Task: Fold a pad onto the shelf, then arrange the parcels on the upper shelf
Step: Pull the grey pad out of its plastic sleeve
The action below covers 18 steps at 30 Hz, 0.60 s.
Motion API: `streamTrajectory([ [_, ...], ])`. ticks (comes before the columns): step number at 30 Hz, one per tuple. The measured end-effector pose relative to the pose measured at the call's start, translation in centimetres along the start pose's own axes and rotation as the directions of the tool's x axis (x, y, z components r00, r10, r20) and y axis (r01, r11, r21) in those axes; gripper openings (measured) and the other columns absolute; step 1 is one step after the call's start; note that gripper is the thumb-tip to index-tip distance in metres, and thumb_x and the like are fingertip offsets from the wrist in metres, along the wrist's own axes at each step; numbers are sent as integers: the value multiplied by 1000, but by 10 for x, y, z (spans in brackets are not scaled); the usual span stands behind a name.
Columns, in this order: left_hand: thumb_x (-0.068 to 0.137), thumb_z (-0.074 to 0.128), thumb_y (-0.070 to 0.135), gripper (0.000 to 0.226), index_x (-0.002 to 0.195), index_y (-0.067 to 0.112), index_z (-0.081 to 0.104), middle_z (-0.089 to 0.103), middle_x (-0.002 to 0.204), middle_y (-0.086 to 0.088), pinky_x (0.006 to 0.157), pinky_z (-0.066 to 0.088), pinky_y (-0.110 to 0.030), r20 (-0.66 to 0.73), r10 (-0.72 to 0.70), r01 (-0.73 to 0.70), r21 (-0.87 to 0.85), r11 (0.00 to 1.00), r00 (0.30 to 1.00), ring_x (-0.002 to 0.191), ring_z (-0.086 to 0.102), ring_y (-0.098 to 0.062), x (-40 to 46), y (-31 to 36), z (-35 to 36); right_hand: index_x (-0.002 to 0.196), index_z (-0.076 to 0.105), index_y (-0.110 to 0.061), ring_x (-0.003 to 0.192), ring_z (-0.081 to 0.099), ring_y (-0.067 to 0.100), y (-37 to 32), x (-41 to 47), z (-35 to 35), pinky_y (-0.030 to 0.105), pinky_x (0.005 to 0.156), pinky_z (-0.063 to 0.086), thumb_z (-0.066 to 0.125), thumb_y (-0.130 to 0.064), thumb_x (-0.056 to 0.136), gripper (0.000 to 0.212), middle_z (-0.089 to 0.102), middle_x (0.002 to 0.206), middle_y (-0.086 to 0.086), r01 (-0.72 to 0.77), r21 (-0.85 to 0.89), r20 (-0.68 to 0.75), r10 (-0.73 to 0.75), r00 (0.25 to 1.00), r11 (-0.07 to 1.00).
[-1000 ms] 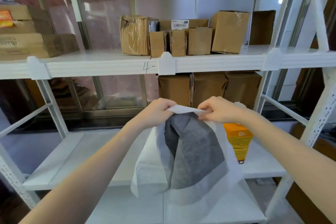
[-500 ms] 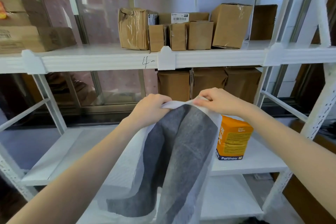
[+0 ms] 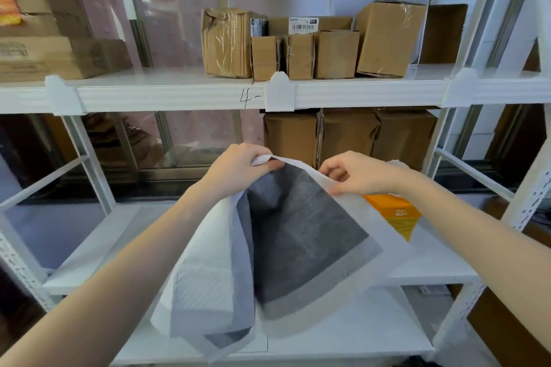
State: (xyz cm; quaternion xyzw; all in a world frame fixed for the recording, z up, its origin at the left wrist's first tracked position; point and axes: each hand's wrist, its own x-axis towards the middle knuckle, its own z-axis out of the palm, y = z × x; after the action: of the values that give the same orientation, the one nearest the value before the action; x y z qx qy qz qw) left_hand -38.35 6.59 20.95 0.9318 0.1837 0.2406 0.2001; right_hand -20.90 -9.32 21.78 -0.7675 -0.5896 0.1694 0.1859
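Left hand (image 3: pixel 238 168) and right hand (image 3: pixel 354 174) each pinch pad (image 3: pixel 298 235) top edge, now drawn further apart than a second ago; pad spreading open, hanging above lower shelf (image 3: pixel 417 265). Folding not begun; parcels (image 3: pixel 301 48) untouched on upper shelf (image 3: pixel 179 95).

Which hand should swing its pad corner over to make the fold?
Probably right. The right hand pinches the pad's freer, spread edge; the left hand grips the bunched corner and can anchor.

Upper shelf (image 3: pixel 179 80): bare stretch left of the cardboard parcels (image 3: pixel 313 45). Below, the hanging pad (image 3: pixel 298 235) screens the middle; orange box (image 3: pixel 396 214) crowds the right.
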Motion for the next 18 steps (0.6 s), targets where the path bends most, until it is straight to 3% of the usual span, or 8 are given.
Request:
streamTrajectory([
  [2, 85, 63, 42, 27, 87, 17, 74, 72, 83, 4, 71, 50, -28, 97, 11, -8, -34, 999, 995, 77, 61, -8, -3, 1, -3, 87, 66, -23, 84, 59, 16, 1, 0, -5, 33, 82, 48, 56, -20, 87, 11, 65, 81, -10, -48, -198, -98, 29, 995, 979],
  [4, 81, 69, 40, 22, 65, 26, 65, 56, 54, 16, 54, 36, -12, 239, -3, 12, -37, 999, 971, 54, 50, 0, -8, 8, -6, 82, 65, -28, 85, 49, 16, -2, 0, -10, 36, 88, 40, 49, -16, 89, 21, 60, 82, -10, -113, -360, -257, 18, 966, 926],
  [5, 80, 71, 40, 27, 60, 27, 58, 45, 47, 14, 49, 31, -14, 302, -21, 32, -31, 999, 953, 47, 44, -1, -11, 11, -5, 84, 67, -27, 87, 45, 17, -3, 0, -11, 37, 88, 38, 47, -12, 89, 26, 58, 86, -6, -125, -393, -318, -7, 948, 911],
  [8, 81, 71, 40, 42, 60, 13, 46, 28, 54, 7, 45, 20, -16, 436, -36, 73, -69, 995, 899, 45, 29, -7, -16, 20, -2, 92, 69, -22, 92, 37, 19, -9, 3, -8, 33, 77, 31, 43, -4, 88, 32, 44, 92, -3, -100, -487, -425, -136, 895, 868],
  [11, 84, 64, 44, 47, 72, 0, 54, 44, 66, -4, 54, 32, -20, 498, 21, 118, -246, 962, 867, 59, 44, -10, -23, 33, -4, 100, 68, -21, 99, 37, 22, -17, 8, 0, 32, 73, 28, 48, -9, 88, 26, 38, 97, -1, -83, -521, -495, -221, 840, 850],
  [13, 86, 55, 48, 46, 86, 3, 67, 63, 80, -6, 71, 44, -24, 457, 47, 156, -397, 905, 888, 75, 59, -10, -27, 45, -6, 115, 61, -20, 110, 39, 26, -22, 13, 5, 36, 77, 35, 54, -18, 86, 30, 42, 113, 6, -97, -508, -507, -207, 837, 856],
  [15, 92, 46, 48, 45, 94, 10, 70, 71, 94, -4, 88, 46, -28, 337, -32, 205, -490, 847, 941, 90, 65, -9, -25, 52, -6, 131, 46, -18, 121, 36, 29, -26, 16, 10, 42, 88, 38, 58, -24, 83, 50, 36, 134, 11, -105, -462, -498, -160, 853, 881],
  [18, 97, 38, 42, 34, 87, 25, 66, 69, 91, 5, 87, 44, -27, 151, -258, 295, -617, 730, 954, 91, 63, -8, -22, 52, -5, 138, 34, -17, 126, 36, 29, -27, 15, 16, 42, 94, 40, 61, -26, 83, 62, 29, 141, 11, -70, -387, -548, -168, 820, 919],
])
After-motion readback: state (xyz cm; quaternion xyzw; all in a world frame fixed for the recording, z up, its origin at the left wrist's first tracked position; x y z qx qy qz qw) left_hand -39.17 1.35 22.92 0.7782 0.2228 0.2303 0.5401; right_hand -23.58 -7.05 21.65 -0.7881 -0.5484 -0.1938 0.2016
